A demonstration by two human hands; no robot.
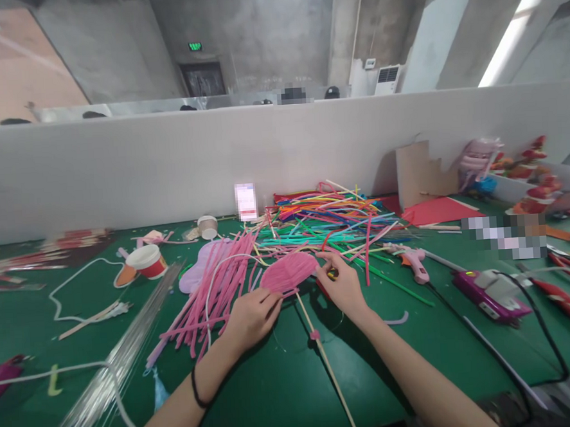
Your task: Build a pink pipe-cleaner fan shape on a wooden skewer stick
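A flat pink oval piece [288,272], which looks made of pipe cleaners laid side by side, is held up over the table between my hands. My left hand [253,317] is closed, pinching its lower left edge. My right hand [341,286] is closed with thumb and fingers on its right edge. A thin wooden stick [332,375] runs from under the oval toward me, with a small pink wrap [314,335] partway along it. Pink pipe cleaners [217,288] lie in a loose pile left of the oval. Something small, black and yellow, shows behind my right fingers.
Many-coloured pipe cleaners [324,221] heap at the back. A pink glue gun [416,263] and purple power strip [490,301] lie right, with cords. A paper cup [147,260], clear thin strands [124,352] and white cable [53,298] are left. A pale partition [166,163] rises behind.
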